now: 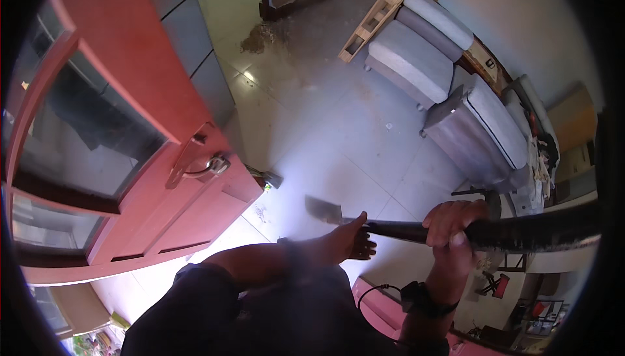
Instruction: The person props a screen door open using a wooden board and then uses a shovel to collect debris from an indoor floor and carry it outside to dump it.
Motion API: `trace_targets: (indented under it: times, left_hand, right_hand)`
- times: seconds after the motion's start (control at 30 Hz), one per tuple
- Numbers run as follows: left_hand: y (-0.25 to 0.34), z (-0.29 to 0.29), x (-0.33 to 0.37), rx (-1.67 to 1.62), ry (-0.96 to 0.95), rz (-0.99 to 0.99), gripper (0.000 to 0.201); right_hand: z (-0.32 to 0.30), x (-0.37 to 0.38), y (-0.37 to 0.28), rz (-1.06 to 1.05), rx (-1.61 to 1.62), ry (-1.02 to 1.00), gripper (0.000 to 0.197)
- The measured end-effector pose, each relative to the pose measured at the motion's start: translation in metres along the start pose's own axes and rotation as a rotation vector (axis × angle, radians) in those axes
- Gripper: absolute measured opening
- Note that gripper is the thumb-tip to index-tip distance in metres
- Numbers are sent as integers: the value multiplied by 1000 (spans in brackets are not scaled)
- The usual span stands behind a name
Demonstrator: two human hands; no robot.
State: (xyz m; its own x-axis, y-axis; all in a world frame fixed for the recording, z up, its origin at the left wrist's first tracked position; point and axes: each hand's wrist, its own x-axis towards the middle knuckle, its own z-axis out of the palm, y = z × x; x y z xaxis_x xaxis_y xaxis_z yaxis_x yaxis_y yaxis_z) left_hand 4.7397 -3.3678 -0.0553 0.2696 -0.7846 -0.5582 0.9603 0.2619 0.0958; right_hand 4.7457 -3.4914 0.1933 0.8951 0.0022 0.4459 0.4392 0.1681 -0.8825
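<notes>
Hands are held apart: the long-handled tool [400, 229] is clamped in the right hand [456, 222], while the left hand [345, 239] is spread beside its narrow end; contact there cannot be told. The tool is held out over the tiled floor [345, 160], its flat grey blade [322, 210] pointed left. It is already taken up, but no finished work can be made out; brown patches [255, 39] are left farther off. Beyond, a red door [202, 222] is seen at left, grey sofas [413, 53] at right.
</notes>
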Motion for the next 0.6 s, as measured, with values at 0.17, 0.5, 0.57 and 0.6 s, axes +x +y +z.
trace_targets:
  times: [0.17, 0.5, 0.57, 0.6]
  left_hand:
    - [78, 47, 31, -168, 10, 278, 41]
    - [203, 91, 119, -263, 130, 548, 26]
    - [218, 90, 132, -316, 164, 506, 28]
    - [222, 83, 141, -127, 157, 610, 32]
  right_hand:
    - [-44, 63, 22, 0, 93, -306, 26]
    - [-120, 154, 43, -81, 5, -481, 19]
    - [-132, 164, 41, -61, -100, -516, 19]
    - [-137, 165, 48, -58, -98, -510, 19]
